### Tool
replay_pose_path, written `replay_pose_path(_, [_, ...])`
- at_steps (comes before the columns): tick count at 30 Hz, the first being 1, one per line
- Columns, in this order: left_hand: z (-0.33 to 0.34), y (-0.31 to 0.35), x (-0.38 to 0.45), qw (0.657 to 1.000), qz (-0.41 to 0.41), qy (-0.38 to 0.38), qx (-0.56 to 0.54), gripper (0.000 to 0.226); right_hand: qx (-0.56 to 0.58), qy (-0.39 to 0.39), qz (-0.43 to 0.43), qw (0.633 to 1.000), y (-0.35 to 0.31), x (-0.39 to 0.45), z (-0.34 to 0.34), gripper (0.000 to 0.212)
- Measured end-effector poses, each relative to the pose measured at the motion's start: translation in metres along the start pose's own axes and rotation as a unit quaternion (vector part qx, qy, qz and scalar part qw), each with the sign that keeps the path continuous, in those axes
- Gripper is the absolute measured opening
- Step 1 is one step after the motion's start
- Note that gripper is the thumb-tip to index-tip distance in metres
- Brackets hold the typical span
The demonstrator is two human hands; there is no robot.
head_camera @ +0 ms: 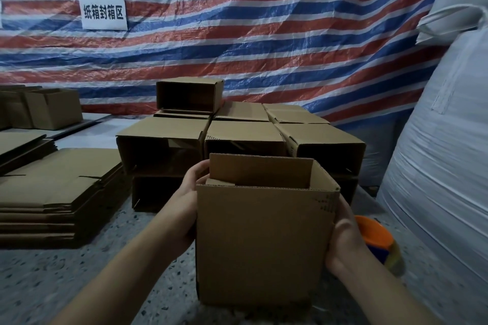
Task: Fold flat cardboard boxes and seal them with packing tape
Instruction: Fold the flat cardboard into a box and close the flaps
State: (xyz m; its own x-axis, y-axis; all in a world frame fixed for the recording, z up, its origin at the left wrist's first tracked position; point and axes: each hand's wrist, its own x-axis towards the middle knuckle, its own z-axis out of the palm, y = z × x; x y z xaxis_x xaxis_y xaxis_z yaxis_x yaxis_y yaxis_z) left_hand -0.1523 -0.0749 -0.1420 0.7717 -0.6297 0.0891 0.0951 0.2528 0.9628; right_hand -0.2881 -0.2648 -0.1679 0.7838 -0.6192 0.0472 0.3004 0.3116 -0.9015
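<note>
Your left hand (pixel 188 200) and your right hand (pixel 343 240) both grip the sides of the open brown cardboard box (pixel 264 240). An orange tape roll (pixel 375 239) sits just behind your right hand.

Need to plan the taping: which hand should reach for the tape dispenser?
Probably the right hand. The orange tape dispenser sits just behind it on the floor, while the left hand grips the far side of the upright box and could steady it.
</note>
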Motion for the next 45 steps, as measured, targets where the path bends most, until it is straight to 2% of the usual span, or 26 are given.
replay_pose_path(3, [-0.001, -0.01, 0.001, 0.997, 0.03, 0.053, -0.036, 0.05, 0.006, -0.004, 0.008, 1.0, 0.001, 0.0, -0.001, 0.068])
replay_pose_path(6, [-0.003, -0.014, -0.002, 0.999, 0.024, 0.029, -0.003, 0.008, 0.013, -0.019, -0.006, 1.0, 0.001, 0.0, -0.003, 0.058])
replay_pose_path(8, [-0.007, -0.014, -0.001, 0.999, 0.022, 0.025, 0.025, 0.019, 0.011, -0.026, -0.005, 1.0, 0.003, 0.003, -0.005, 0.062])
replay_pose_path(10, [-0.007, -0.014, -0.002, 0.998, 0.042, 0.017, 0.033, 0.008, 0.012, -0.033, 0.001, 0.999, 0.004, 0.004, -0.007, 0.067])
replay_pose_path(12, [-0.009, -0.014, -0.007, 0.998, 0.05, -0.004, 0.039, 0.013, 0.021, -0.046, -0.004, 0.999, 0.003, 0.004, -0.007, 0.059])
replay_pose_path(14, [-0.008, -0.012, -0.008, 0.997, 0.058, -0.006, 0.049, 0.008, 0.014, -0.058, -0.009, 0.998, 0.003, 0.002, -0.007, 0.05])
replay_pose_path(17, [-0.008, -0.017, -0.007, 0.994, 0.053, -0.007, 0.1, 0.033, -0.006, -0.048, 0.031, 0.998, 0.003, 0.005, -0.005, 0.04])
replay_pose_path(19, [-0.009, -0.016, -0.004, 0.995, 0.038, 0.007, 0.088, 0.054, -0.033, -0.015, 0.068, 0.997, -0.002, 0.008, -0.004, 0.028])
replay_pose_path(24, [-0.014, -0.014, -0.012, 0.991, 0.092, -0.046, 0.088, 0.101, -0.057, -0.013, 0.084, 0.995, -0.009, 0.02, -0.004, 0.021])
replay_pose_path(26, [-0.014, -0.014, -0.011, 0.984, 0.111, -0.073, 0.12, 0.102, -0.047, -0.023, 0.049, 0.997, -0.007, 0.018, -0.005, 0.024])
replay_pose_path(29, [-0.012, -0.007, -0.007, 0.984, 0.101, -0.091, 0.114, 0.109, -0.025, -0.019, -0.019, 0.999, -0.009, 0.013, -0.005, 0.043])
replay_pose_path(31, [-0.017, -0.008, -0.008, 0.98, 0.118, -0.104, 0.124, 0.101, -0.047, -0.06, -0.024, 0.997, -0.012, 0.008, -0.004, 0.025])
replay_pose_path(33, [-0.023, -0.011, -0.012, 0.972, 0.132, -0.133, 0.142, 0.085, -0.095, -0.082, -0.011, 0.992, -0.013, 0.006, -0.006, 0.028])
replay_pose_path(34, [-0.022, -0.009, -0.012, 0.973, 0.123, -0.127, 0.151, 0.085, -0.125, -0.086, -0.016, 0.988, -0.013, 0.006, -0.008, 0.031])
replay_pose_path(37, [-0.03, -0.011, -0.009, 0.973, 0.092, -0.117, 0.176, 0.115, -0.216, -0.092, -0.06, 0.97, -0.012, 0.006, -0.012, 0.023])
replay_pose_path(38, [-0.032, -0.013, -0.003, 0.973, 0.097, -0.115, 0.175, 0.115, -0.234, -0.098, -0.06, 0.965, -0.012, 0.006, -0.015, 0.034])
replay_pose_path(39, [-0.031, -0.011, -0.002, 0.969, 0.112, -0.117, 0.186, 0.108, -0.244, -0.113, -0.057, 0.961, -0.012, 0.004, -0.019, 0.049])
replay_pose_path(42, [-0.024, -0.012, -0.014, 0.972, 0.103, -0.109, 0.183, 0.062, -0.254, -0.176, -0.051, 0.95, -0.018, 0.0, -0.031, 0.084])
replay_pose_path(43, [-0.025, -0.015, -0.014, 0.974, 0.104, -0.104, 0.172, 0.051, -0.267, -0.187, -0.048, 0.944, -0.02, -0.001, -0.031, 0.087])
replay_pose_path(44, [-0.024, -0.016, -0.011, 0.977, 0.1, -0.095, 0.164, 0.04, -0.283, -0.194, -0.046, 0.938, -0.021, -0.001, -0.031, 0.078])
replay_pose_path(45, [-0.022, -0.018, -0.008, 0.98, 0.09, -0.085, 0.159, 0.031, -0.293, -0.189, -0.045, 0.936, -0.023, -0.002, -0.026, 0.058])
